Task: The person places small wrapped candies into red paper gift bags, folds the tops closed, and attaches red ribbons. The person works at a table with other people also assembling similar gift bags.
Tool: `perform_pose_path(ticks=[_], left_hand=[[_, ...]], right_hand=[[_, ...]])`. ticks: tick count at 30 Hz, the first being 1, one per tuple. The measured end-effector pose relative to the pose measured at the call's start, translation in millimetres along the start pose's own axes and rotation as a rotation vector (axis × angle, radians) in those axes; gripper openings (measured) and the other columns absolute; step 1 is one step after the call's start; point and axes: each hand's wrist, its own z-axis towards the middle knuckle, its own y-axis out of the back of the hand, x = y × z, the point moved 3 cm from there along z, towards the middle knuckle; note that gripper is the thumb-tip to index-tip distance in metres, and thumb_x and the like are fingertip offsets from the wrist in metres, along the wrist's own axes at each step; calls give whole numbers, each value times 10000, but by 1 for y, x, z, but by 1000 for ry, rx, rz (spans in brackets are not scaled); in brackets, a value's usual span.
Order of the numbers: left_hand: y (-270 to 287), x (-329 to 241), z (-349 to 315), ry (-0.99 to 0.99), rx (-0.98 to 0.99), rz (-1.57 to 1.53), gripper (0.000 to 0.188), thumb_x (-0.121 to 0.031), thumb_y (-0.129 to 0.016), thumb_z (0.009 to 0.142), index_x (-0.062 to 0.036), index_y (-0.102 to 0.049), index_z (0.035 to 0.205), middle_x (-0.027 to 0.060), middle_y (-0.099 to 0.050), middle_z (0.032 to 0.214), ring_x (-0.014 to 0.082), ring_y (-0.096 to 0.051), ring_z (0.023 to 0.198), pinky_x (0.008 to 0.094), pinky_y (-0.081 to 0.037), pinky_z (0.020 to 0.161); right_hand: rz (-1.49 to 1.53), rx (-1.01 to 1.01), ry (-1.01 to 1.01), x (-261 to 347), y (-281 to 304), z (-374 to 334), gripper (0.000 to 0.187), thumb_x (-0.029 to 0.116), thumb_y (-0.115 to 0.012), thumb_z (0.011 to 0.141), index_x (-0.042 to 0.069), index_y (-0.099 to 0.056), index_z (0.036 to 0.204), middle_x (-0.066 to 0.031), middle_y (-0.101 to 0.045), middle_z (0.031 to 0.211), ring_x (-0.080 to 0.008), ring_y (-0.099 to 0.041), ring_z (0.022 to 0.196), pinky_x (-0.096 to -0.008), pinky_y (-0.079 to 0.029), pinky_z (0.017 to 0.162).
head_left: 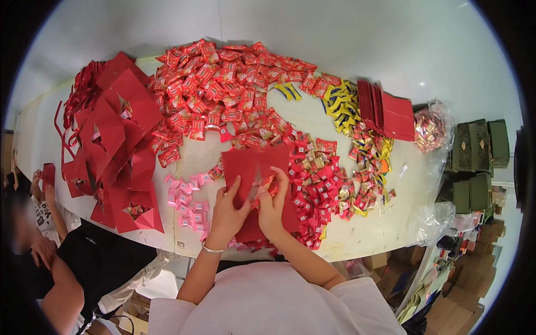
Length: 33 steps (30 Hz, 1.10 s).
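A red paper gift bag (237, 162) lies in front of me, its opening toward the middle between my hands. My left hand (228, 216) grips the near left side of the bag, thumb and fingers on the paper. My right hand (272, 211) is closed on several wrapped candies (269, 187) at the opening; the fingers partly hide them. Around the bag lie pink wrapped candies (190, 198) on the left and dark red wrapped candies (312, 204) on the right. Beyond it spreads a large heap of red candy packets (223, 78).
Filled red bags (114, 134) pile up at the left beside red ribbons (62, 131). Yellow packets (341, 106), a stack of flat red bags (396, 114) and a clear plastic bag of candies (431, 128) stand at the right. Another person's arm (61, 290) is at the lower left.
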Motion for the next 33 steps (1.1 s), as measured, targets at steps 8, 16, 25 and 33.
perform_pose_path(ticks=[8, 16, 25, 33], left_hand=[[-19, 3, -10, -94, -88, -22, 522, -182, -564, 826, -72, -437, 1320, 125, -504, 913, 193, -492, 766, 289, -428, 718], [-32, 0, -10, -31, 17, -116, 531, -233, -548, 834, -79, -420, 1326, 252, -451, 1163, 376, -503, 1042, 399, -407, 901], [-39, -17, -17, -59, 60, 25, 569, -220, -596, 806, -83, -417, 1329, 242, -459, 1152, 360, -510, 1025, 383, -426, 887], [-16, -29, -12, 18, 47, -62, 574, -109, -600, 785, -101, -429, 1333, 202, -461, 1139, 278, -508, 952, 299, -461, 755]], right_hand=[[-901, 201, 231, 17, 45, 4, 605, 120, -625, 749, -43, -338, 1256, -242, -441, 1069, -396, -470, 960, -416, -410, 844], [-1060, 476, 168, 38, 57, -2, 421, 136, -588, 798, -46, -425, 1141, -257, -563, 946, -387, -573, 885, -429, -469, 748], [-1401, 503, 106, 1, 59, 11, 269, 154, -583, 765, -21, -506, 954, -209, -595, 846, -326, -629, 760, -404, -514, 614], [-868, 166, 554, 42, 110, 86, 210, 36, -549, 740, -9, -560, 945, -177, -561, 988, -331, -559, 893, -398, -467, 763]])
